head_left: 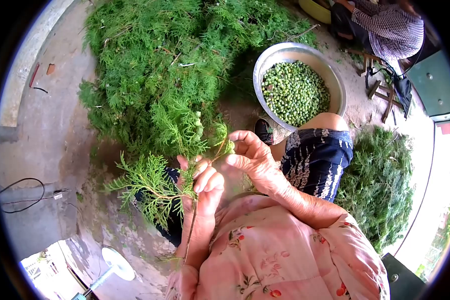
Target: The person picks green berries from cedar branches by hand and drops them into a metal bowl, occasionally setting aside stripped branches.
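My left hand [205, 182] is closed around the stem of a green leafy branch [152, 187], whose sprigs spread to the left and upward. Just right of it, my right hand [257, 160] pinches a small green cone [230, 147] at the branch's right side between thumb and fingers. Beyond my right knee stands a wide metal basin [339, 85], partly filled with small round green cones [295, 92]. A large heap of cut green branches [155, 65] lies on the ground ahead of my hands.
Another person [390, 30] in a checked top sits at the upper right, near a yellow basin [316, 10] and a wooden stool [385, 95]. A second branch pile [377, 185] lies right of my knee. A fan [117, 264] is at lower left, a black cable [42, 187] at left.
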Motion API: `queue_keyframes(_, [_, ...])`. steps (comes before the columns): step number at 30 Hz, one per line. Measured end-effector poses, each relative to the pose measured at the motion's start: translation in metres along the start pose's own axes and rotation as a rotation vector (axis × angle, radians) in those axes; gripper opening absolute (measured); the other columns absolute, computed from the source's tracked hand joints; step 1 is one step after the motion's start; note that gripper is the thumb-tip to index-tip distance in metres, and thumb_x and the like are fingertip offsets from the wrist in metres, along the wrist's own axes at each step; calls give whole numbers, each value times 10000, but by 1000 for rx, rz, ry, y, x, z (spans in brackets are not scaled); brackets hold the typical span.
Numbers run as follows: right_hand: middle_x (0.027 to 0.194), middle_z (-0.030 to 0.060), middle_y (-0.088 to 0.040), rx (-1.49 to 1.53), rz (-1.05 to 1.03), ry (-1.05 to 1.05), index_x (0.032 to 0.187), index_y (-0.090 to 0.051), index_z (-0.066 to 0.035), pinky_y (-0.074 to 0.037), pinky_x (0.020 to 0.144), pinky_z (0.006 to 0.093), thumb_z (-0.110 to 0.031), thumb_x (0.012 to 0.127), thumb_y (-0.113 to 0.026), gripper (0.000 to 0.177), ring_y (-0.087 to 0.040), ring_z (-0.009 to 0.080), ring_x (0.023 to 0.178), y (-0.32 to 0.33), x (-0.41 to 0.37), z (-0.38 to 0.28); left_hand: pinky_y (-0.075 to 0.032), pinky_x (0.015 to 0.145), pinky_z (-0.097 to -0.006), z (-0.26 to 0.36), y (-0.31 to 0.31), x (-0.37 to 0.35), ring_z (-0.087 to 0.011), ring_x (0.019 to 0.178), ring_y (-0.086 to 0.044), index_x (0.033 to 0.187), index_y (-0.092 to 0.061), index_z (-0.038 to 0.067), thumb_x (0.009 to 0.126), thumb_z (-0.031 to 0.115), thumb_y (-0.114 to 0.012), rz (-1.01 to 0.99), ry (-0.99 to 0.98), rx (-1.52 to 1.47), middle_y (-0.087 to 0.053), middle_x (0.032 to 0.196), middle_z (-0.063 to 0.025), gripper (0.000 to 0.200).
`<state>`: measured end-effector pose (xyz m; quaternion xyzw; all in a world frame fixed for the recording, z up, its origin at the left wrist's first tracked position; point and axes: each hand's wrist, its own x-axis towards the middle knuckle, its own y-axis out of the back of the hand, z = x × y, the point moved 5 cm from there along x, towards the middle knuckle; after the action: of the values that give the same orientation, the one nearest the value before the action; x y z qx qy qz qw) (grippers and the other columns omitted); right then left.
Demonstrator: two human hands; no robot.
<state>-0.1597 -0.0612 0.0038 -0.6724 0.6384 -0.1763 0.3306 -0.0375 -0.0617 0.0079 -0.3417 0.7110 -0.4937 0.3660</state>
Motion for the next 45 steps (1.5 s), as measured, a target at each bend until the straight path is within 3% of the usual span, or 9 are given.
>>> queue_keyframes(4, [912,76,-556,78,17,13,1106,-445,-35,-524,649,261,-40,834,-598,312,-586,151,797,-5,1,5,-276,447,-254,1,3,-2,-120,400,-405,896,-487,-23,929,361,-423,83,-36,-53,-433,615,-32,391])
queue_keyframes(11, [917,41,-551,289,-37,-96,1091,-476,-42,-513,628,258,-55,854,-575,257,-590,149,819,-9,1,4,-287,458,-254,-1,1,-2,-121,413,-415,889,-502,-35,931,361,-421,45,-33,-46,-462,630,-48,407])
queue_keyframes(17, [817,41,-587,100,21,-78,1048,-550,-26,-467,539,221,-49,847,-583,204,-592,124,696,-3,-3,2,-292,455,-250,-1,1,-5,-119,412,-416,899,-496,-38,932,346,-431,77,-50,-28,-437,614,-33,391])
queue_keyframes(23, [741,1,-594,-250,140,-83,1003,-587,-20,-456,544,210,-12,821,-602,183,-570,102,633,6,-3,-9,-297,459,-241,-5,1,-6,-108,424,-417,921,-514,-59,937,348,-417,85,-15,78,-453,619,-34,418])
queue_keyframes(31, [733,10,-578,-143,269,-203,952,-590,-45,-425,484,205,3,846,-550,123,-511,77,549,15,-2,-17,-283,445,-240,-18,5,-3,-108,407,-400,915,-523,-51,936,346,-418,149,36,58,-470,629,-37,412])
queue_keyframes(34, [722,4,-576,-367,257,-56,943,-586,-51,-456,502,213,-12,850,-547,109,-541,90,566,30,5,-25,-287,435,-245,-18,1,-4,-109,407,-409,904,-514,-32,937,360,-411,132,51,61,-462,625,-33,407])
queue_keyframes(38, [768,52,-587,-79,501,122,962,-587,-29,-444,502,232,12,839,-536,140,-559,138,612,91,25,-67,-286,422,-249,-4,-11,-10,-110,414,-426,898,-483,4,940,380,-397,44,22,93,-450,629,-27,388])
queue_keyframes(42, [821,114,-584,-20,710,283,1070,-525,31,-511,592,275,75,815,-507,260,-556,168,624,135,32,-119,-295,442,-248,-2,-18,-10,-108,414,-429,882,-490,18,932,371,-423,-57,50,54,-464,651,-32,363])
queue_keyframes(45, [799,171,-565,-17,856,362,1068,-494,98,-535,647,325,125,762,-529,309,-545,187,625,212,38,-143,-287,424,-250,1,-16,-9,-109,395,-428,885,-480,26,927,384,-426,-114,68,-3,-455,641,-24,365])
